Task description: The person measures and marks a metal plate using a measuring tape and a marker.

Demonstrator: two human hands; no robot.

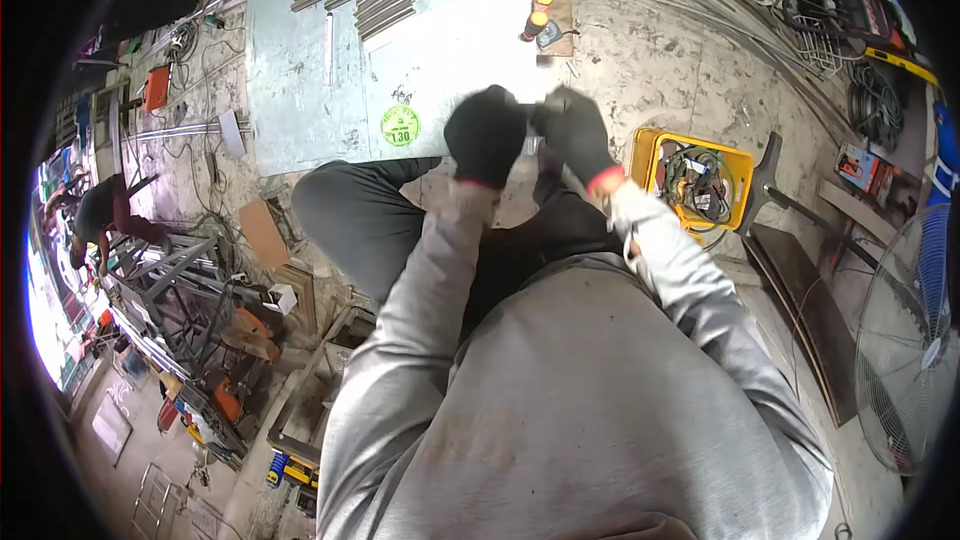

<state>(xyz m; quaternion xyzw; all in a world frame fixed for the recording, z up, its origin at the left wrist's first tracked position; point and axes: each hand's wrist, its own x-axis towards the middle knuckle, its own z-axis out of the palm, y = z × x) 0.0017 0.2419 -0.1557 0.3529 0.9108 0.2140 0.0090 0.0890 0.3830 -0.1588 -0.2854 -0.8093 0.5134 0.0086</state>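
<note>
My left hand [487, 137], in a black glove with a red cuff, is closed with its knuckles up over the edge of a pale metal sheet. My right hand [578, 135], gloved in the same way, is closed just beside it. Between the two sets of fingers a small grey metal piece [533, 118] shows; the gloves hide most of it, and I cannot tell its kind. Beyond the hands, a yellow-and-black power tool [538, 20] lies near a wooden board. A green round sticker marked 1.30 [401, 125] is on the metal sheet [310, 120] to the left.
Ribbed metal strips [385, 5] are stacked on the sheet's far part. At right stand a yellow crate [645, 175] of cables and tools and a large fan [905, 340]. Long metal bars [700, 15] lie along the floor. A person [105, 215] bends over metal frames at far left.
</note>
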